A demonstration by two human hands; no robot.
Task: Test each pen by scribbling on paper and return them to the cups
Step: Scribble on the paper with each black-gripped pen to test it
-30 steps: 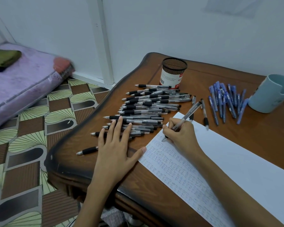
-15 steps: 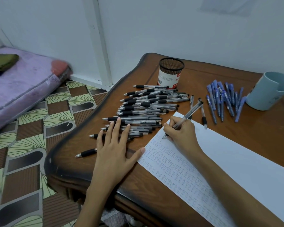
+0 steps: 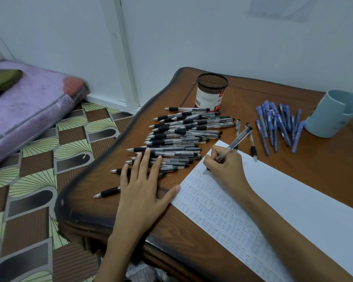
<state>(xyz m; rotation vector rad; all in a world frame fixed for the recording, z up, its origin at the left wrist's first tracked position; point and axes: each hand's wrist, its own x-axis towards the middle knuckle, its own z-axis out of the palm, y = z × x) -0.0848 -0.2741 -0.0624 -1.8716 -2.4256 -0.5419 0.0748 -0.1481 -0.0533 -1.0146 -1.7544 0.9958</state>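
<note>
**A:** What is at the left of the frame?

**B:** A patterned floor, then the dark brown wooden table (image 3: 324, 163). The left hand (image 3: 140, 192) lies flat at its near left edge, fingers straight and spread, holding nothing. The fingertips rest on the nearest pens of a pile of clear plastic pens with black grips (image 3: 181, 137). The thumb tip touches the paper's left edge, probably to steady the sheet and stop pens rolling.

**A:** And behind the pile?

**B:** A black mesh cup with a white and red label (image 3: 211, 92) stands upright, just beyond the pile. No pens show above its rim.

**A:** Where is the pen being tested?

**B:** In the centre. The right hand (image 3: 226, 167) pinches a clear black-capped pen (image 3: 237, 138) in a writing grip, fingers curled round the barrel. Its tip meets the upper left corner of a long white sheet of paper (image 3: 293, 200), above rows of small scribbles.

**A:** And on the right?

**B:** A loose group of blue pens (image 3: 277, 125) lies beside a pale blue mug (image 3: 330, 115), seemingly sorted by cup.
</note>
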